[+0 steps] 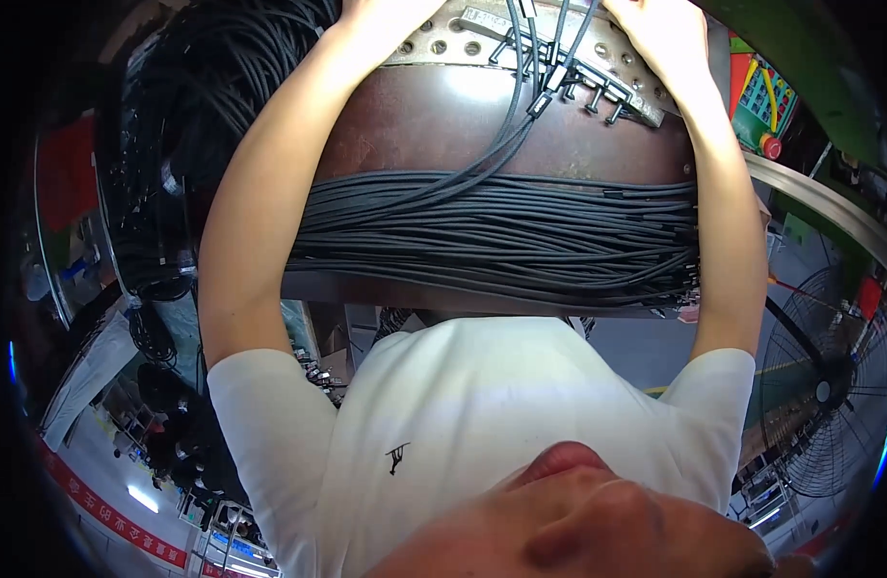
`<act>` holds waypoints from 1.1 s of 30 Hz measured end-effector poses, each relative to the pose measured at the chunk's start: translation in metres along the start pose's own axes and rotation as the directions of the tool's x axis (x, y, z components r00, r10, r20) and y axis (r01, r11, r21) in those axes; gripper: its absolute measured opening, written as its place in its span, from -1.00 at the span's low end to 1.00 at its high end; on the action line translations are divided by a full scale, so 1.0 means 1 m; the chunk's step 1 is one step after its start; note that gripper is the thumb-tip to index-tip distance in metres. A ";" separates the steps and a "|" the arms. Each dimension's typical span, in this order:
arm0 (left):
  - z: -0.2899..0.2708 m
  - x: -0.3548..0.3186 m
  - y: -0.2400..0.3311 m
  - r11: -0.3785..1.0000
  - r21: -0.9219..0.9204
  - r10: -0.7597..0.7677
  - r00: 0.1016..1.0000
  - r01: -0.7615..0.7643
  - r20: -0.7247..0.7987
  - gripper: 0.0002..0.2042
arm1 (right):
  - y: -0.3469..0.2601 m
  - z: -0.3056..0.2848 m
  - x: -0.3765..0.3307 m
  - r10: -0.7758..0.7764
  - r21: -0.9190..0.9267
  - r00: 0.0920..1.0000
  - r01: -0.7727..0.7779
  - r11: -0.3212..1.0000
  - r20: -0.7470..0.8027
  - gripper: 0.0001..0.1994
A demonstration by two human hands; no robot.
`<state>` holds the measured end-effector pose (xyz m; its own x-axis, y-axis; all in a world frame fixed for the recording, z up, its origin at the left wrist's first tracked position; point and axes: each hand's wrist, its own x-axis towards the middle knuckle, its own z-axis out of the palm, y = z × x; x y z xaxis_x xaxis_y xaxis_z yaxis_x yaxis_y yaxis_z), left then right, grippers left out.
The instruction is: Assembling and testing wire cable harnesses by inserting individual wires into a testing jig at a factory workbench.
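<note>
Fingers of both hands run off the top edge, so whether they are apart or closed cannot be told. Left hand (381,21) lies at eleven o'clock on the left end of a perforated plate (434,43); right hand (667,34) lies at one o'clock on its right end, beside a row of small plugs (588,85).

Between the hands, the plate is pale, dull metal, curved, with rows of round holes. The plugs are short, grey and right-angled, set in a slanting line along its lower edge. Thin black cables (521,106) drop from them, smooth and round, gathering into one strand that sweeps down toward nine o'clock.

Below the plate sits a brown drum (443,120), rusty and matt with a bright glare patch. Around it, near the centre, a bundle (501,236) of many black cables is wound in tight parallel turns, cut ends showing at three o'clock.

More black cable (188,87) hangs in loose loops at ten o'clock. A fan (829,390) with a wire guard stands at four o'clock.
</note>
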<state>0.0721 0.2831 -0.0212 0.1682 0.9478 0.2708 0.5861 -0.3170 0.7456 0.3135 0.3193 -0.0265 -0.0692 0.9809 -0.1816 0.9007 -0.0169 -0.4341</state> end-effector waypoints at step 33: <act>-0.003 0.003 0.017 0.918 0.362 0.126 0.985 -0.161 0.117 -0.70 | -0.027 -0.045 -0.080 0.088 0.120 0.994 -0.095 0.988 0.061 -0.65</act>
<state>0.0801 0.2806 -0.0053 0.3325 0.8977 0.2892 0.7978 -0.4313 0.4213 0.3141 0.2498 0.0389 -0.0154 0.9621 -0.2723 0.8452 -0.1330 -0.5176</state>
